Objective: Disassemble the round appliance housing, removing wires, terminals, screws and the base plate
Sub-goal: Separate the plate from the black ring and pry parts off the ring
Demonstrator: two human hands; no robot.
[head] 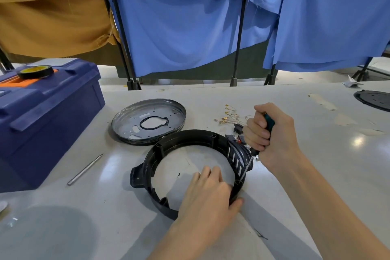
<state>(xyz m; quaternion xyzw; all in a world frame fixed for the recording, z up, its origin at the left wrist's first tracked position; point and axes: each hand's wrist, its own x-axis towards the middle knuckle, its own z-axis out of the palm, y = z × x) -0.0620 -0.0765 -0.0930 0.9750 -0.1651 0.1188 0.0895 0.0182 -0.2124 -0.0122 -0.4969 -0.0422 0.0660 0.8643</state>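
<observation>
The black round housing ring [168, 143] lies flat on the white table. My left hand [209, 192] grips its near right rim, thumb outside and fingers inside. My right hand [268, 133] holds a green-handled screwdriver [269, 123] in a fist; its shaft [245, 170] slants down to a post inside the ring's right wall. The round metal base plate [148, 121] lies apart behind the ring. Loose wires with gold terminals [229, 115] and small black and red parts [237, 133] lie behind my right hand.
A blue toolbox [42, 116] with a tape roll [35, 71] on top stands at the left. A metal rod [85, 169] lies in front of it. Another black round part [373, 99] sits at the far right. Blue and tan cloths hang behind the table.
</observation>
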